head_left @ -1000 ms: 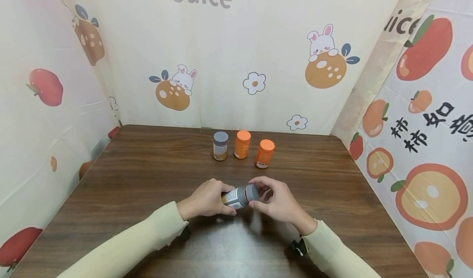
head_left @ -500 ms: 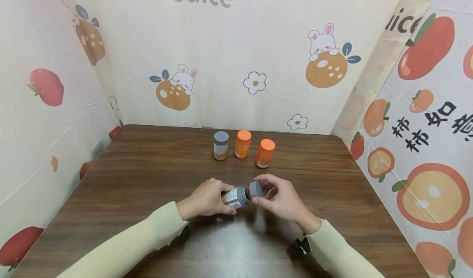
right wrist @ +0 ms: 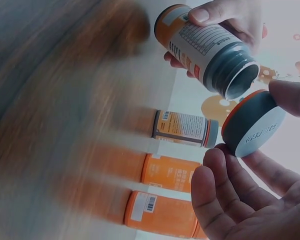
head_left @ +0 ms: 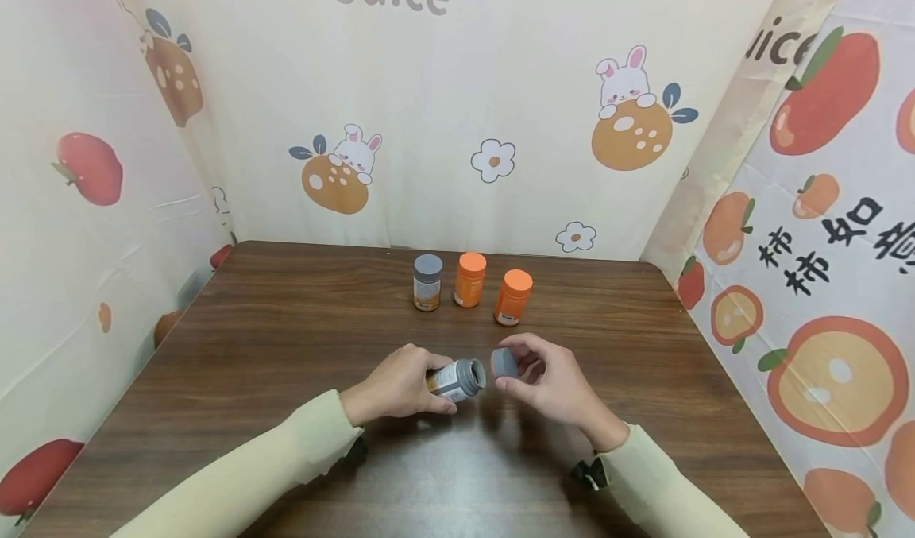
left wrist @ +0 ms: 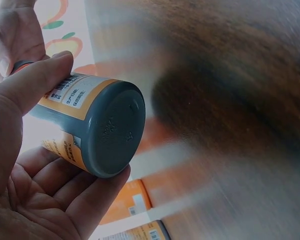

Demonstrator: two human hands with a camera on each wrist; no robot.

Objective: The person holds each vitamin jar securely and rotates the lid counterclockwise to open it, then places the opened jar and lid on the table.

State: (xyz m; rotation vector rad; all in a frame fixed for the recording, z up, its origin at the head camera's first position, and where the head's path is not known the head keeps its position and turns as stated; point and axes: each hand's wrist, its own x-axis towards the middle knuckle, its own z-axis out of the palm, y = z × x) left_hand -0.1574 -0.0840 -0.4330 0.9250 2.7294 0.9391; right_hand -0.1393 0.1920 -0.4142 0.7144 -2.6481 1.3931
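My left hand [head_left: 402, 385] grips a grey pill bottle [head_left: 457, 381] with a white and orange label, tilted so its uncapped mouth points right. In the left wrist view the bottle's grey base [left wrist: 117, 131] faces the camera, thumb on one side and fingers on the other. Just right of the mouth, my right hand [head_left: 549, 379] pinches the grey screw cap [head_left: 504, 362] between thumb and fingers. A gap separates cap and bottle. The right wrist view shows the bare threaded neck [right wrist: 235, 72] and an orange ring on the cap [right wrist: 255, 124].
Behind the hands, a capped grey pill bottle [head_left: 426, 282] and two orange bottles, one in the middle [head_left: 469, 280] and one at right [head_left: 512, 297], stand upright on the brown wooden table [head_left: 322, 299]. A printed curtain [head_left: 443, 85] hangs along the table's back edge.
The cap has come off the bottle's mouth and moved right with my right hand. My left hand and the bottle have stayed nearly in place; the standing bottles have not moved.
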